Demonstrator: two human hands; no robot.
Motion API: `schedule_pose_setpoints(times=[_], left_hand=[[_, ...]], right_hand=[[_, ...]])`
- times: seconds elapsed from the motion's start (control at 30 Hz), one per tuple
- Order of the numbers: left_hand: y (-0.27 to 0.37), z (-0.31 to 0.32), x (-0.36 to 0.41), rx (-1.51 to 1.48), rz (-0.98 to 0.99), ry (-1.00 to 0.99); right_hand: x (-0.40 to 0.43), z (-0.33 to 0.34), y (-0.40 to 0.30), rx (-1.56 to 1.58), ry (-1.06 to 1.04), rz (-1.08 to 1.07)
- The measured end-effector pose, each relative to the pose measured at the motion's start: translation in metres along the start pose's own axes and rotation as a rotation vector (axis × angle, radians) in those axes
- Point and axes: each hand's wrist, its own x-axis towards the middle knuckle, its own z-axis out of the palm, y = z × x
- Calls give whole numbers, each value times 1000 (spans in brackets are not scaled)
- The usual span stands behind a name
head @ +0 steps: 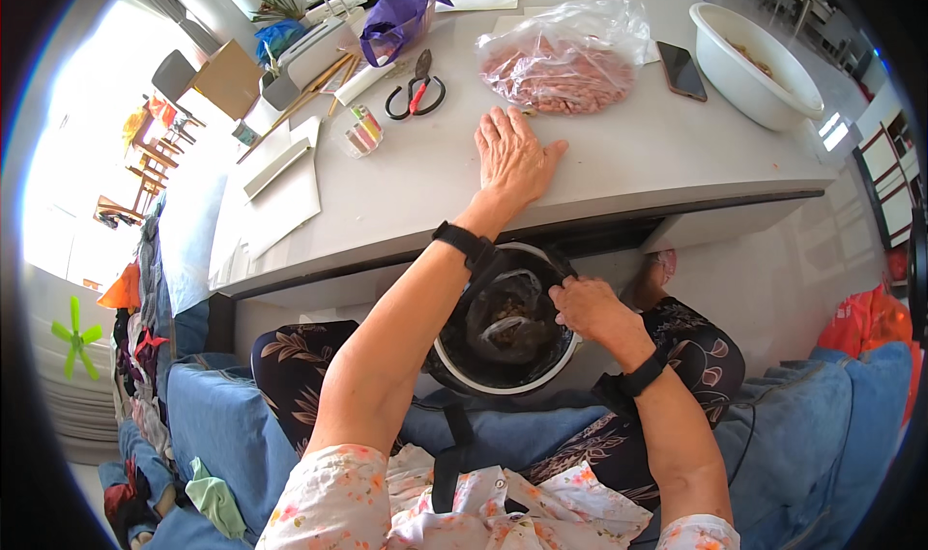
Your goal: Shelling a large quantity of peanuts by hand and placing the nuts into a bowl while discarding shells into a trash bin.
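My left hand lies palm down on the grey tabletop, thumb spread, holding nothing. Just beyond its fingertips is a clear plastic bag full of pinkish shelled nuts, probably peanuts. Between my knees stands a round waste bin with a white rim and a black plastic liner. Small brown scraps and crumpled plastic lie inside it. My right hand grips the bin's right edge, where the black liner bunches over it; the fingertips are partly hidden.
Black-handled pliers, a small clear holder and a purple bag sit on the table's left half. A phone and a white oval basin are at the right. Blue denim covers the seat.
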Motion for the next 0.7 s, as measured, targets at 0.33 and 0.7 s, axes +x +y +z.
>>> schedule_pose_setpoints(times=[0.33, 0.7], left_hand=[[-3, 23, 36, 54, 15, 138], [-10, 21, 42, 30, 42, 191]], right_hand=[[3, -5, -5, 68, -109, 33], [0, 1, -3, 60, -66, 24]])
